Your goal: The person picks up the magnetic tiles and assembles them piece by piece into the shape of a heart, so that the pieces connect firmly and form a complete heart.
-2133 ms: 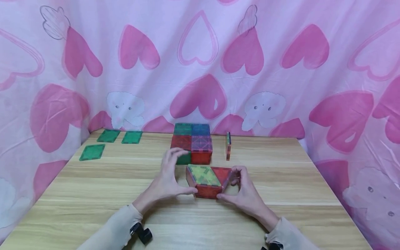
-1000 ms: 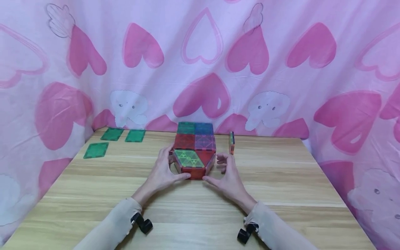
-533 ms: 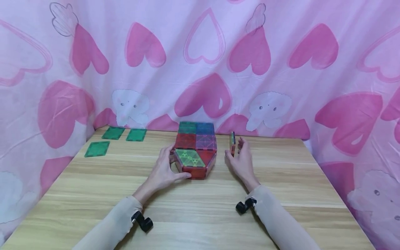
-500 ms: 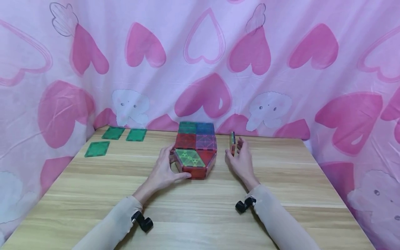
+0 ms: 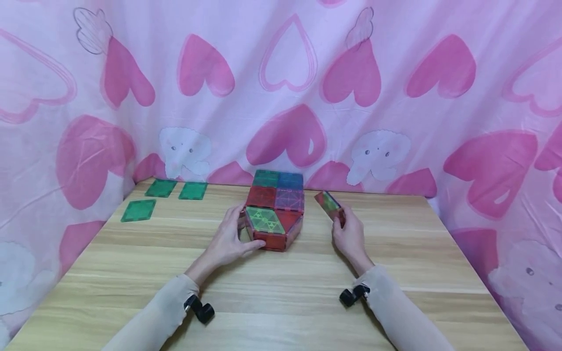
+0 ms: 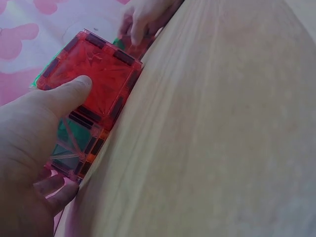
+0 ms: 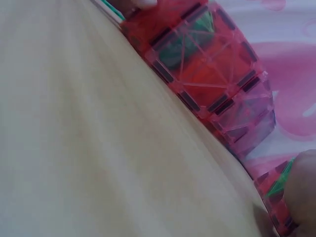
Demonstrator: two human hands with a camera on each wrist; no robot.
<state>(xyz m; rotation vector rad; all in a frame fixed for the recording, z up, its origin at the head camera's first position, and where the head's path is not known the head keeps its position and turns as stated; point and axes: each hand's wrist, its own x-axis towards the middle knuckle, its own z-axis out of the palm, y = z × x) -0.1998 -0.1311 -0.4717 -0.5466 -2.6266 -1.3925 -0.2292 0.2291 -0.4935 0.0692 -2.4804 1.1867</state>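
A block built of translucent magnetic tiles (image 5: pixel 290 197) stands mid-table; its top shows green, blue, red, purple and yellow-green tiles. At its near end my left hand (image 5: pixel 224 243) grips it, with the thumb on the front red tile (image 6: pixel 106 74) and the other fingers along the left side. To the right, my right hand (image 5: pixel 350 239) pinches a narrow panel of red and green magnetic tiles (image 5: pixel 329 205) by its near end, apart from the block. In the right wrist view that panel (image 7: pixel 271 195) is partly covered by the hand.
Several loose green square tiles (image 5: pixel 192 191) lie flat at the back left of the wooden table (image 5: pixel 281 302). Behind the table hangs a pink curtain (image 5: pixel 246 58) with hearts. Small black cameras (image 5: pixel 201 310) sit on both wrists.
The near section has been moved back against the rest of the block. My right hand has let go of it, moved right, taken the standing panel and tilted it leftward; my left hand has stayed.
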